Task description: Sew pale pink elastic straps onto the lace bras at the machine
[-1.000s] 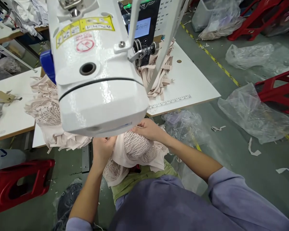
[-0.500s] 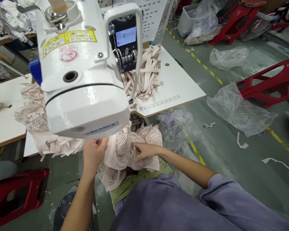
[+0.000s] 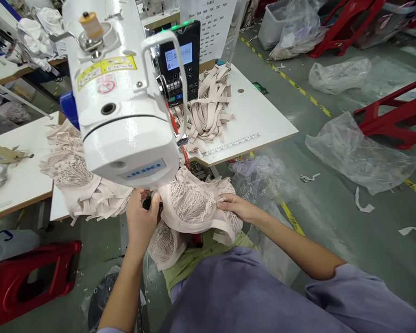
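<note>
A beige lace bra (image 3: 190, 203) lies over my lap and up against the sewing machine (image 3: 131, 138), one cup facing up. My right hand (image 3: 237, 207) pinches the lace at the cup's right side between thumb and fingers. Just below the machine head, my left hand (image 3: 140, 219) is beside the bra's left edge, its thumb and fingers apart around a dark gap. The head partly hides those fingertips. Another lace cup (image 3: 162, 247) hangs lower, over the green cloth (image 3: 178, 273) on my lap. The needle area is hidden behind the machine head.
More beige lace pieces (image 3: 72, 171) are heaped left of the machine. Beige straps (image 3: 210, 108) lie on the white table (image 3: 263, 115) by a printed ruler. A control screen (image 3: 178, 58) stands behind. Red stools (image 3: 395, 111) and plastic bags (image 3: 360, 152) are on the floor.
My right hand has moved right and up to the cup's side, spreading the bra. My left thumb and fingers have parted from their pinch at its left edge. The view has shifted slightly.
</note>
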A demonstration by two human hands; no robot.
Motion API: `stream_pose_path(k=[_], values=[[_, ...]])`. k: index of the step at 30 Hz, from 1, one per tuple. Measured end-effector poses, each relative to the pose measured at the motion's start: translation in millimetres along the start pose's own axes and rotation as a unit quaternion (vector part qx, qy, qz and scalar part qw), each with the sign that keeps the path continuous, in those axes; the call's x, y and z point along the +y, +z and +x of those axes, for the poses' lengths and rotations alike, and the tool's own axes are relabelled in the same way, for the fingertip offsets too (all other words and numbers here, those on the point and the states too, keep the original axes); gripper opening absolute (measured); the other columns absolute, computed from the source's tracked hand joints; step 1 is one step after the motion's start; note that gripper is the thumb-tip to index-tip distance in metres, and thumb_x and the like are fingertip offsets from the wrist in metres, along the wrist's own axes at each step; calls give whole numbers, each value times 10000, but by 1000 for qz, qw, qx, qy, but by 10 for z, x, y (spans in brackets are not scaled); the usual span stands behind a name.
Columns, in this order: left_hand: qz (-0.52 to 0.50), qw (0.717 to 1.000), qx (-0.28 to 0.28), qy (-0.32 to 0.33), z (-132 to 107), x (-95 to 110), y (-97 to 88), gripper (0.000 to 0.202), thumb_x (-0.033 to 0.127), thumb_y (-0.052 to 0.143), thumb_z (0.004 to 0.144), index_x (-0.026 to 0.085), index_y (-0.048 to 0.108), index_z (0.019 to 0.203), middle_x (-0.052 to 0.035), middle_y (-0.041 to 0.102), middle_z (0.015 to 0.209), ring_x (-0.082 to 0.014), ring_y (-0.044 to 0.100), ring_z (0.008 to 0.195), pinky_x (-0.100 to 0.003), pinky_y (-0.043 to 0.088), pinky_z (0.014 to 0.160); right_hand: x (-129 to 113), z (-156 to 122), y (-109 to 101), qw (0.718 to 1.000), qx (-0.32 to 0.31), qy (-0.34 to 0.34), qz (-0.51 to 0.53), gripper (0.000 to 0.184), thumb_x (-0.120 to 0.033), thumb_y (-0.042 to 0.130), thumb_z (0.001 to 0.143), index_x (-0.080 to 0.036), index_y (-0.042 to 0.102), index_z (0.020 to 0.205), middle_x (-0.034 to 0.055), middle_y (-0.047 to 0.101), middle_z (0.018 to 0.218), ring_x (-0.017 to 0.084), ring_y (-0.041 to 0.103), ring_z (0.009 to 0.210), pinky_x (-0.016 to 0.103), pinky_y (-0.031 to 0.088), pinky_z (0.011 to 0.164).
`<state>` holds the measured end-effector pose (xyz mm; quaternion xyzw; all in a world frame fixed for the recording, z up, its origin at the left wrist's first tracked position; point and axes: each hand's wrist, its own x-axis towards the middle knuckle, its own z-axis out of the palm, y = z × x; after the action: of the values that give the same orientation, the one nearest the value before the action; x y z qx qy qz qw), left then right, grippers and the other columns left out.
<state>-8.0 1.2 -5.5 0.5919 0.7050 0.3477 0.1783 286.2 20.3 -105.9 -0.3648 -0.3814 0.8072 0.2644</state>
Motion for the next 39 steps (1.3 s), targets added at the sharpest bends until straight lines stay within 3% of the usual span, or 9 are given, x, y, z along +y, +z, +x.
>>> stream_pose_path(k=[6, 9, 11, 14, 17, 22, 29, 33, 39], values=[[3, 965, 8, 261, -365, 429, 61, 314, 182, 592, 908, 224, 555, 1216, -96, 686, 1135, -225, 655, 1101, -349, 540, 915, -514, -230, 118, 974, -56, -93, -200, 401, -536, 646, 887, -145, 736, 877, 23, 684, 728, 138, 593, 642, 262, 470, 652], [-51, 906, -82, 413, -484, 737, 137, 578, 268, 639, 893, 196, 405, 1417, -173, 625, 1321, -294, 532, 1329, -469, 442, 1098, -798, -328, 292, 924, -158, -151, -314, 370, -465, 570, 950, -146, 746, 886, 49, 711, 776, 147, 604, 673, 259, 464, 668], [-35, 882, -174, 435, -498, 871, 164, 677, 409, 642, 894, 160, 361, 1457, -217, 567, 1403, -339, 471, 1384, -521, 370, 1141, -957, -393, 440, 880, -237, -183, -370, 298, -373, 546, 967, -168, 755, 912, 61, 741, 850, 167, 646, 777, 268, 473, 747], [17, 888, -338, 313, -457, 864, 168, 469, 513, 651, 872, 183, 588, 1200, -132, 723, 1076, -296, 679, 1000, -403, 504, 880, -1087, -480, 630, 821, -274, -178, -469, 252, -264, 496, 986, -224, 745, 994, 31, 750, 901, 164, 657, 828, 262, 443, 754], [27, 900, -412, 138, -408, 688, 151, 256, 440, 603, 916, 208, 612, 808, -2, 621, 642, -173, 571, 581, -277, 359, 559, -1071, -515, 719, 798, -196, -157, -548, 265, -254, 424, 1016, -239, 676, 1099, 9, 708, 832, 157, 622, 753, 267, 386, 673], [-9, 935, -344, 85, -345, 491, 111, 342, 358, 467, 973, 204, 485, 669, 35, 442, 542, -116, 379, 508, -267, 208, 525, -989, -341, 718, 836, -68, -124, -530, 255, -328, 502, 981, -198, 573, 1187, -17, 655, 732, 151, 573, 650, 263, 363, 616], [6, 953, -295, 66, -159, 488, -51, 406, 406, 476, 964, 189, 488, 622, 47, 370, 520, -90, 297, 496, -256, 201, 512, -1123, 162, 693, 930, -108, -101, -336, 203, -379, 674, 849, -184, 727, 865, 34, 732, 912, 169, 650, 832, 276, 461, 746], [-27, 956, -292, 7, 88, 430, -136, 349, 454, 567, 914, 181, 614, 703, 28, 493, 563, -98, 384, 513, -235, 262, 499, -1202, 341, 701, 925, -89, -101, -356, 202, -373, 684, 833, -178, 735, 841, 25, 733, 871, 161, 647, 811, 273, 447, 750], [-9, 951, -305, -58, 369, 252, -203, 517, 550, 622, 854, 201, 430, 524, 6, 506, 543, -94, 355, 455, -246, 300, 455, -1299, 545, 629, 894, -75, -52, -438, 276, -428, 713, 803, -172, 656, 719, 7, 677, 753, 139, 586, 692, 261, 391, 656]])
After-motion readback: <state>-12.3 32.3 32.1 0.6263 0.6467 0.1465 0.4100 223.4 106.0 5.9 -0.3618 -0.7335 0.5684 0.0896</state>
